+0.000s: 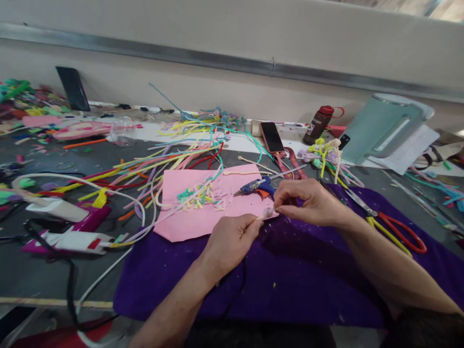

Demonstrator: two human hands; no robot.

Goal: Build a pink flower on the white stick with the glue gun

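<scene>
My left hand (230, 241) is closed in a pinch on a small pale fuzzy piece (268, 211), whitish to lilac, that looks like pipe cleaner. The fingers of my right hand (308, 200) are pinched together at the piece's other side; what lies between them is too small to make out. Just behind my hands, a blue glue gun (255, 185) with an orange trigger rests on a pink sheet (192, 227). Short cut pipe cleaner pieces (197, 197) in green, yellow and pink are scattered on that sheet. Beneath my hands spreads a purple cloth (174, 280).
Scissors (395, 229) with red and yellow handles lie at right. Long pipe cleaners (174, 159) spread behind the sheet. A phone (271, 137), a brown bottle (319, 125) and a teal container (387, 128) stand farther back. White power strips (72, 239) and cables are at left.
</scene>
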